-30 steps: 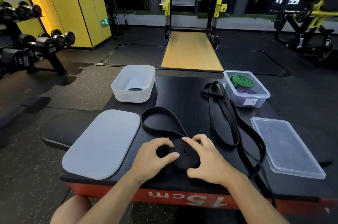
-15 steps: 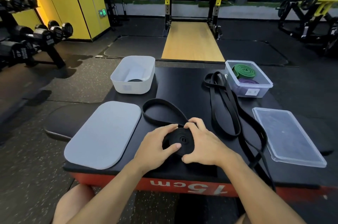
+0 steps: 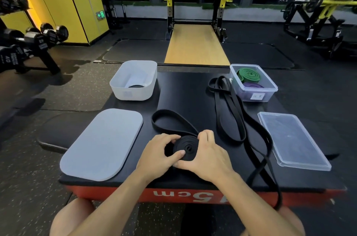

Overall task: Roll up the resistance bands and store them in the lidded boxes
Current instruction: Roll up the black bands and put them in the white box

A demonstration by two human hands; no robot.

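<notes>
A black resistance band [image 3: 186, 148] lies half coiled on the black platform [image 3: 185, 91]; its loose loop [image 3: 170, 122] trails away to the upper left. My left hand [image 3: 158, 155] grips the coil from the left with the thumb on its face. My right hand [image 3: 209, 155] wraps it from the right and below. A second black band [image 3: 229, 112] lies unrolled to the right and hangs over the front edge. The white box [image 3: 133, 92] at the back left holds a dark coil [image 3: 135, 86]. The clear box [image 3: 268, 84] holds a green roll [image 3: 248, 74] and a purple roll [image 3: 253, 86].
A grey lid [image 3: 102, 144] lies flat at the front left, and a clear lid [image 3: 293, 140] at the right. The platform's red front face [image 3: 116, 194] shows below my arms. A dumbbell rack [image 3: 29, 42] stands to the left and a squat rack [image 3: 195, 4] straight beyond.
The coil has grown as both hands turned it, and the loose loop has shortened. My right hand has moved round to the coil's lower right side.
</notes>
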